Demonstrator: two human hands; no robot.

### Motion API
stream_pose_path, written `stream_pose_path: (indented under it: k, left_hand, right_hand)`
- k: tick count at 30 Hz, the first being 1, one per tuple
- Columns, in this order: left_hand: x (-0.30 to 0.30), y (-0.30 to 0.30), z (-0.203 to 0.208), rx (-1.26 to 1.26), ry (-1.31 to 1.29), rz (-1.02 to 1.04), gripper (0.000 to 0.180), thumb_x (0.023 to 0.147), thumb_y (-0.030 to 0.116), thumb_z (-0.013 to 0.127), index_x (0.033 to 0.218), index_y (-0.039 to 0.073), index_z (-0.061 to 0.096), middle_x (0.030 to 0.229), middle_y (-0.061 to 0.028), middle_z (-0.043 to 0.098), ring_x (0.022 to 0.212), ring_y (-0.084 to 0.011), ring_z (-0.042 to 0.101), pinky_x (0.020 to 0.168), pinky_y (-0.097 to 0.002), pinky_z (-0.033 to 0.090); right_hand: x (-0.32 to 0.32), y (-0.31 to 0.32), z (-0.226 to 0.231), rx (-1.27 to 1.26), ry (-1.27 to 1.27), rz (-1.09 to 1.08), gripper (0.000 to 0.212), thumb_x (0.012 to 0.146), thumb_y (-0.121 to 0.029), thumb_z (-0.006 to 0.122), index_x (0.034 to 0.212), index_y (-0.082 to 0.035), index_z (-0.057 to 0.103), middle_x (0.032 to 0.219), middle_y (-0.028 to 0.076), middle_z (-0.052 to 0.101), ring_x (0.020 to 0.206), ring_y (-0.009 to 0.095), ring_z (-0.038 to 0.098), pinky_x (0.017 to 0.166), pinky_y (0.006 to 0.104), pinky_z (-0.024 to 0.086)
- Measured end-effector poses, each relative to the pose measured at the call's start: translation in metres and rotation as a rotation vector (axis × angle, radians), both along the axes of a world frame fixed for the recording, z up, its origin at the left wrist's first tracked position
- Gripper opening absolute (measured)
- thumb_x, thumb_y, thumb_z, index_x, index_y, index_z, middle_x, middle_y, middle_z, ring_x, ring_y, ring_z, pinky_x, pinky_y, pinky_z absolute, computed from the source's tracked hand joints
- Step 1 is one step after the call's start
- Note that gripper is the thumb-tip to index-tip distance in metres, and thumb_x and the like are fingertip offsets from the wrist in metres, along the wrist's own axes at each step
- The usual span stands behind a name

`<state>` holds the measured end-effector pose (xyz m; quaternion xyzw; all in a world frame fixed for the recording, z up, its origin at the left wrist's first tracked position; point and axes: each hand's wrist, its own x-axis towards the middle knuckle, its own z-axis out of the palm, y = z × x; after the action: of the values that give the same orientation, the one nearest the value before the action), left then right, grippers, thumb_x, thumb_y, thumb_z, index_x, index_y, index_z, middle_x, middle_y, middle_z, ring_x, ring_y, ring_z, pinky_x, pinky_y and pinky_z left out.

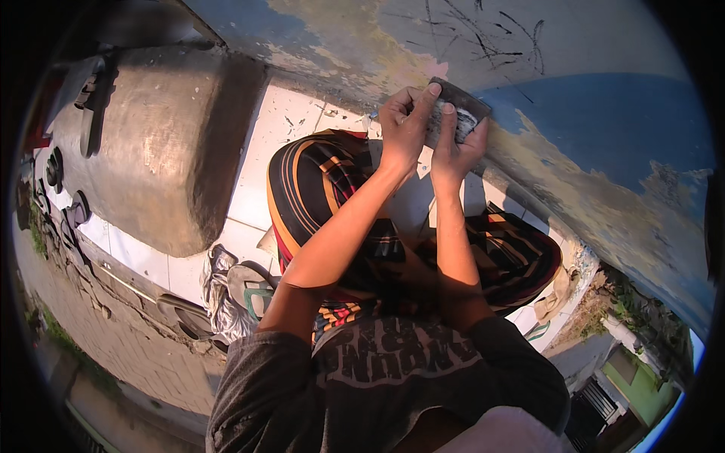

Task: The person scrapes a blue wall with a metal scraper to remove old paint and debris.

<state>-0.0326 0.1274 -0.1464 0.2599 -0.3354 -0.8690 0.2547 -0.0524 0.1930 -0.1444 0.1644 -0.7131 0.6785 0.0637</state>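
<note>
Both hands are at the foot of a painted wall (604,143) whose blue and cream paint is peeling. My left hand (404,124) pinches the left side of a dark grey flat sheet (470,99), its thumb along the near face. From the right and below, my right hand (459,151) grips the same sheet, thumb up on its face. A rough whitish patch covers the sheet's middle. Whether it is sandpaper or a stiff plate I cannot tell. Its far edge is next to the wall; contact is unclear.
A large smooth brown block (162,143) stands on the white tiled floor (283,113) to the left. Paint flakes lie by the wall. Near my left arm are a crumpled grey cloth (220,294) and a sandal (249,287). Striped fabric (302,181) covers my bent legs.
</note>
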Motion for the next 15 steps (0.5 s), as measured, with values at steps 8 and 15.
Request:
stream_pose_path:
  k: [8,15]
  left_hand:
    - [0.000,-0.002,-0.003,-0.003,-0.018,-0.007,0.029,0.086,0.021,0.070,0.066,0.005,0.056,0.058,0.0061,0.048,0.051,-0.0008,0.034,0.044,-0.0196,0.025]
    - [0.001,-0.006,0.003,-0.054,-0.037,0.006,0.030,0.086,0.020,0.069,0.064,0.006,0.055,0.056,0.0067,0.046,0.050,0.0000,0.032,0.044,-0.0196,0.024]
  right_hand:
    - [0.001,-0.003,-0.010,-0.013,0.010,0.010,0.021,0.092,-0.012,0.059,0.106,0.003,0.052,0.096,0.007,0.061,0.082,0.011,0.056,0.073,0.0243,0.046]
    - [0.003,-0.008,0.001,-0.022,-0.012,-0.002,0.022,0.092,-0.013,0.060,0.107,0.001,0.052,0.098,0.008,0.062,0.086,0.010,0.058,0.075,0.0240,0.046]
